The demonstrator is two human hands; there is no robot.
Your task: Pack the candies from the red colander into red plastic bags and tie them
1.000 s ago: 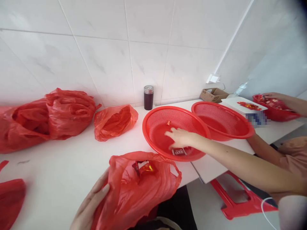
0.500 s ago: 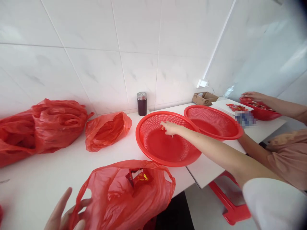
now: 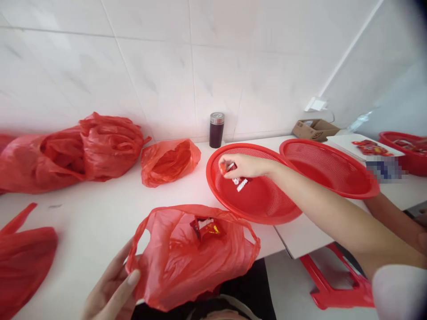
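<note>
Several red-and-white packets (image 3: 242,185): in the right hand (image 3: 245,166), grip curled closed on them, above the mesh basket (image 3: 256,201); long axes unclear.
Red bag (image 3: 180,266): left of and nearer the wearer than that grip, mouth gaping.
Left hand (image 3: 111,286): nearest the bag, pinching its left handle.

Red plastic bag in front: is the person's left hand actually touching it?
Touching. The head view shows the left hand at the left side of the red plastic bag, its thumb lapping over the plastic.
</note>
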